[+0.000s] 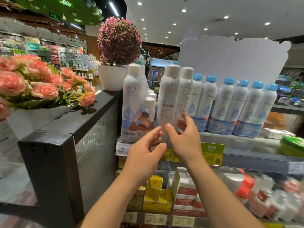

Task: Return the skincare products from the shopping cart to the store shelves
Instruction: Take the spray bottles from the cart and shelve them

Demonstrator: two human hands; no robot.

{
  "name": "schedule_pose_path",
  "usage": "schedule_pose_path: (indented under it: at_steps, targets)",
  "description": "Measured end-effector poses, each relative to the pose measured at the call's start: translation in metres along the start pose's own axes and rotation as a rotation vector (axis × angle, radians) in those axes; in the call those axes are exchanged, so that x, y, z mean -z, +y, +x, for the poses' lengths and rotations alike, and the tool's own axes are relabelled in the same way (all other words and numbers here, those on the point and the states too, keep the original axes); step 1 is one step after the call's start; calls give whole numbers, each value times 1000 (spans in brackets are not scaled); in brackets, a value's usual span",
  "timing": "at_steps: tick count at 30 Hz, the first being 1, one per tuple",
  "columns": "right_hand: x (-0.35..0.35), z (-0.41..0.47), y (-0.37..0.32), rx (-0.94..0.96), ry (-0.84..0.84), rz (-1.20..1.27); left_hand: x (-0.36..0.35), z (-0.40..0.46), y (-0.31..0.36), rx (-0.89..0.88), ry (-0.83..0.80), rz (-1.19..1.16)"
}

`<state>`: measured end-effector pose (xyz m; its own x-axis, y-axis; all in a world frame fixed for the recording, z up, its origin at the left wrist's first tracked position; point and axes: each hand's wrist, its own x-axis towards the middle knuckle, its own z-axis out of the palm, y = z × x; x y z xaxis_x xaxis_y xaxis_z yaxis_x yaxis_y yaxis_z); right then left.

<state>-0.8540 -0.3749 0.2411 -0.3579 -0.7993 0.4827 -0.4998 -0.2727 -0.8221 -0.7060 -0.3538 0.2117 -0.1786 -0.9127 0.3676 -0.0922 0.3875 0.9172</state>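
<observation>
A shrink-wrapped pack of white Avène spray cans [171, 96] stands upright on the top shelf [243, 145], between a Rellet spray pack [133, 99] on its left and a row of blue-capped spray cans [230, 104] on its right. My left hand [144, 153] hovers just in front of the Avène pack's lower left, fingers relaxed and spread, holding nothing. My right hand [184, 135] is at the pack's lower right, fingers loosely spread by the wrap, thumb near the front. Whether it touches the pack is unclear. The shopping cart is out of view.
A black partition [69, 134] stands left of the shelf, topped with pink artificial flowers [37, 83] and a white potted flower ball [118, 51]. Yellow boxes [156, 195] and red-white boxes [187, 195] fill the lower shelf. A green tin [292, 145] lies at the top shelf's right.
</observation>
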Motion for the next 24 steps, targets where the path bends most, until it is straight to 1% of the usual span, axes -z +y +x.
schedule_pose_path:
  at_steps: [6,11,14,17,20,24]
  targets:
    - [13,-39,0,21,122,163,-4,-20,-8,-16,-66,-37]
    - [28,-81,9,12,184,162,-12,-41,-20,-10,-175,-30]
    - [39,-108,21,-61,186,147,-19,-56,-28,15,-235,-49]
    - [52,-139,34,-174,198,127,-32,-72,-37,59,-307,-97]
    - [69,-173,44,-279,252,151,-51,-90,-48,104,-396,-121]
    - [103,-225,58,-379,323,102,-88,-117,-55,156,-548,-142]
